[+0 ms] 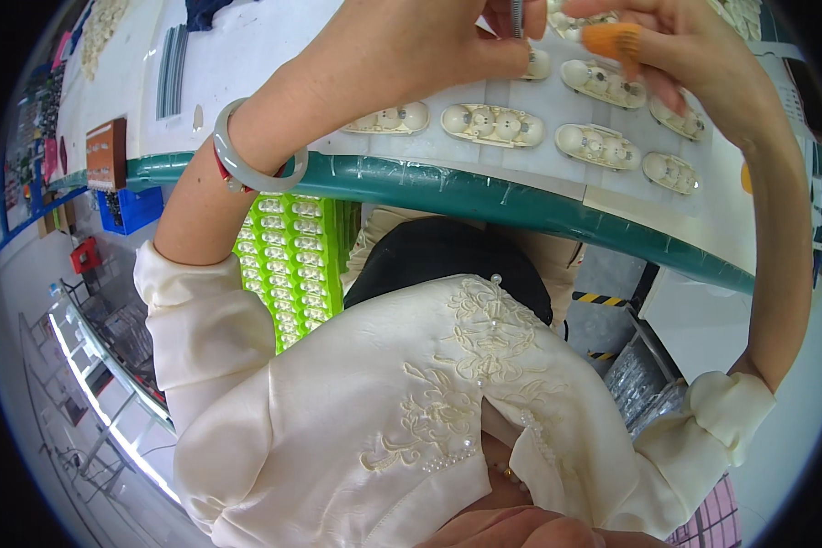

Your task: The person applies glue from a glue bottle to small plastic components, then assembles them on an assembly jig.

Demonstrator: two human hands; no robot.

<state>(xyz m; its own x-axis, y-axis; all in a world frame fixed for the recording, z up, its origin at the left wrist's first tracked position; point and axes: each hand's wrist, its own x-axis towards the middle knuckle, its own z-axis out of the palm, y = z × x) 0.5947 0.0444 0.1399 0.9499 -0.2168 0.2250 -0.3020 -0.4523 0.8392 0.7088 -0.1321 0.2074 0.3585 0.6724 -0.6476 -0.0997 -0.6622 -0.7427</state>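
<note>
At the top edge my left hand is closed, its fingertips pinching a thin grey ribbed rod. My right hand is slightly blurred, its fingers apart, with nothing visible held in them. One of its fingers wears an orange finger cot. Both hands are over several white oval shells with round domes inside. One shell lies just below the orange cot, and another sits below my left hand. Part of the pinched rod is cut off by the frame's edge.
A green padded edge borders the white worktable. Grey rods lie at the left, near a brown block. Bright green trays filled with small parts stand below the table, and a blue bin is farther left.
</note>
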